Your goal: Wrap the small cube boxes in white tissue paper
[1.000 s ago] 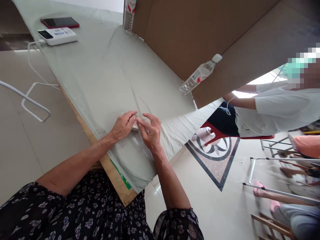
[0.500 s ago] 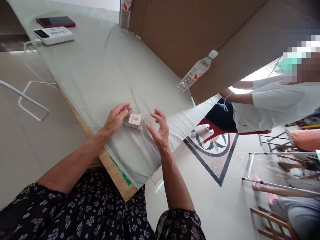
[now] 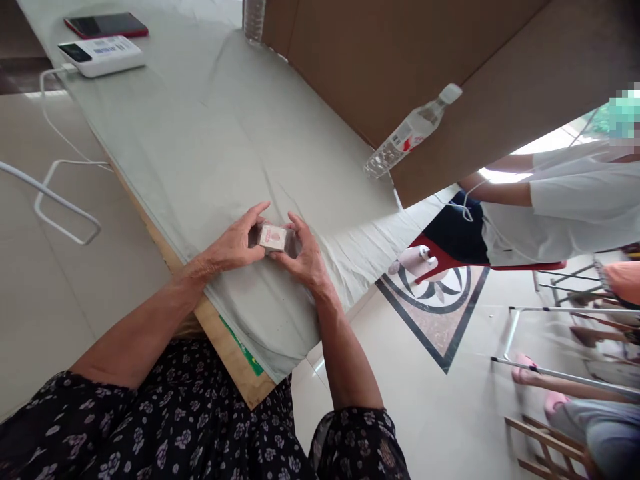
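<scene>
White small box point(image 3: 273, 237) is gripped between left hand point(image 3: 231, 245) and right hand point(image 3: 306, 255), both closed on its ends; near table's point(image 3: 210, 133) front edge.

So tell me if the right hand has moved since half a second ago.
Yes. The right hand has closed leftward across the cloth-covered table onto the small box, which the left hand holds too.
</scene>
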### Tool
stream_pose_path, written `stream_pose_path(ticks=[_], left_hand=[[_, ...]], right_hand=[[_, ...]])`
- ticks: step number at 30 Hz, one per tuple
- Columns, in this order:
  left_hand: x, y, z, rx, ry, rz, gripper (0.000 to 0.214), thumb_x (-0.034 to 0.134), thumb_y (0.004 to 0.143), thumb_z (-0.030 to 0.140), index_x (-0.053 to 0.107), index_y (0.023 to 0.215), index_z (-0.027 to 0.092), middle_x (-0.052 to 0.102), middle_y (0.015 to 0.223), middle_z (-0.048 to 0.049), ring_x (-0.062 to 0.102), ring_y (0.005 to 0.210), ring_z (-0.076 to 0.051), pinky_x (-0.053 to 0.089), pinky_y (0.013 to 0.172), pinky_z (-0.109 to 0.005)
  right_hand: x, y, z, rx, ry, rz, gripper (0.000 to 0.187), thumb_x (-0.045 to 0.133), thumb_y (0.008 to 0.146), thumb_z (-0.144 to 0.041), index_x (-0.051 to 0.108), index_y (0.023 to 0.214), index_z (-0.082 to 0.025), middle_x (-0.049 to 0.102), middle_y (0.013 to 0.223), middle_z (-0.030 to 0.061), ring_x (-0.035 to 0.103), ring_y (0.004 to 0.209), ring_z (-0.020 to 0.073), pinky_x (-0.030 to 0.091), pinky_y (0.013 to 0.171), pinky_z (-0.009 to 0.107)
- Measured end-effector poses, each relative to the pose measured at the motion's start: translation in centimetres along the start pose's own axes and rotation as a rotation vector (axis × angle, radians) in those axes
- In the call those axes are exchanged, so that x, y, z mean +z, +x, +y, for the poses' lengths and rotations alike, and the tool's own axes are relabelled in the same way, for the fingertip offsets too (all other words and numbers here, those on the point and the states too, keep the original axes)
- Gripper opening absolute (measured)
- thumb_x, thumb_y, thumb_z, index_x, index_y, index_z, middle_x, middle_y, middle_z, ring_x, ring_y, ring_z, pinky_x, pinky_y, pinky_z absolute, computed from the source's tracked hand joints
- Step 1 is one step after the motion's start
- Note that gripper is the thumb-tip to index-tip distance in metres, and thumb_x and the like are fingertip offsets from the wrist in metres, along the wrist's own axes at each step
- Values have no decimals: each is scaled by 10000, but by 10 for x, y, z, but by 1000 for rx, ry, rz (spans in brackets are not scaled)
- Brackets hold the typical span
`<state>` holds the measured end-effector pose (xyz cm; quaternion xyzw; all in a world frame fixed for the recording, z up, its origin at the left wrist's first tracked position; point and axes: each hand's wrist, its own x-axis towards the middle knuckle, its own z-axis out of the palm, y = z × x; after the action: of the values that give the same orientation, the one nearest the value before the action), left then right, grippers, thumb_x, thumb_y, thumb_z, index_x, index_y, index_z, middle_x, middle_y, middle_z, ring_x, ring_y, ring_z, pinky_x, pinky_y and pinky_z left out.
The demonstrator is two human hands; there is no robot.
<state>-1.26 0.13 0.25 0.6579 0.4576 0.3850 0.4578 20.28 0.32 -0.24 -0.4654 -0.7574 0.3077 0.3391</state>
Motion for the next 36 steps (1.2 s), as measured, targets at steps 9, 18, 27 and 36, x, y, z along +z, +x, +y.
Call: stream_pose_path(ticks=[9, 18, 27, 36], left_hand=[[3, 3, -3, -17, 62, 66, 943, 662, 678, 257, 402, 1582, 179, 631, 1374, -136, 588, 1277, -320, 427, 1159, -493], [6, 1, -5, 2, -21, 76, 980, 667, 675, 244, 355, 1601, 160, 605, 1424, -160, 609, 1275, -302, 444, 1146, -469], [7, 1, -7, 5, -34, 69, 973, 671, 697, 265, 347, 1611, 185, 600, 1422, -152, 620, 1258, -301, 463, 1126, -475], [11, 0, 1, 77, 122, 80, 956, 680, 734, 321, 337, 1607, 138, 515, 1515, -188, 540, 1370, -332, 450, 1165, -477]], right_hand=[[10, -6, 1, -9, -118, 66, 656, 710, 917, -487, 502, 1508, -294, 708, 1365, 103, 646, 1277, 313, 444, 1139, 514], [9, -14, -4, 42, -15, 163, 691, 673, 913, -602, 505, 1490, -259, 596, 1516, 151, 560, 1394, 316, 417, 1175, 538], [-8, 24, -4, 220, 217, 159, 494, 725, 831, -609, 734, 1153, -234, 707, 1331, 112, 649, 1205, 282, 533, 1004, 444], [12, 56, -3, 136, 316, 208, 224, 672, 862, -427, 740, 813, -219, 781, 1074, 60, 702, 1038, 224, 526, 927, 355]])
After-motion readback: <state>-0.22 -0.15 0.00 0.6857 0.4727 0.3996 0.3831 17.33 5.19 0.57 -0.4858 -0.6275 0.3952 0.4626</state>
